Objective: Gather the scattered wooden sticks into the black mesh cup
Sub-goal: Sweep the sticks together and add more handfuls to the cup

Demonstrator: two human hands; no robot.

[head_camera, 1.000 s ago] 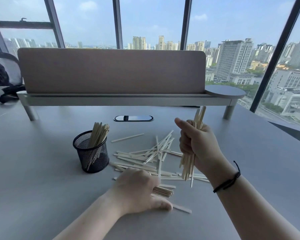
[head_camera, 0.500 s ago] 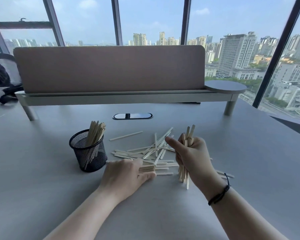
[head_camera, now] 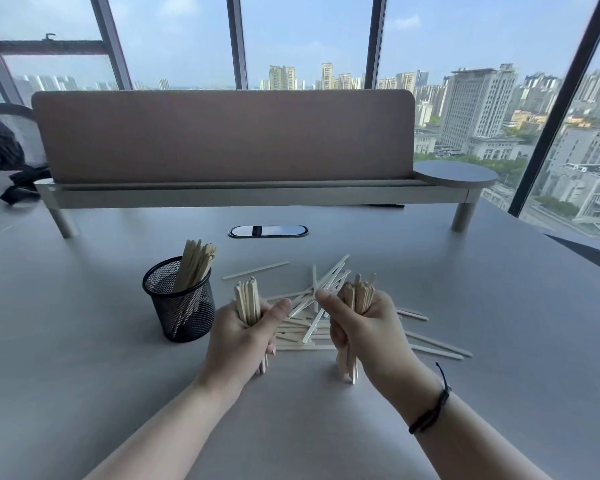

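A black mesh cup (head_camera: 184,308) stands on the grey table, left of centre, with several wooden sticks (head_camera: 194,268) leaning upright inside it. My left hand (head_camera: 243,336) is just right of the cup, shut on an upright bundle of sticks (head_camera: 247,301). My right hand (head_camera: 364,327) grips a second upright bundle (head_camera: 359,294) whose lower ends touch the table. Between and behind both hands lies a loose pile of scattered sticks (head_camera: 309,320). One stick (head_camera: 255,270) lies apart, further back.
A raised shelf with a brown divider panel (head_camera: 222,147) spans the back of the table (head_camera: 84,358). A cable slot (head_camera: 268,231) sits in the tabletop behind the pile. Dark cloth (head_camera: 21,183) lies at far left. Windows stand beyond.
My left hand has lifted off the table, now holding a bundle of sticks upright. My right hand has lowered its bundle until the ends rest on the table.
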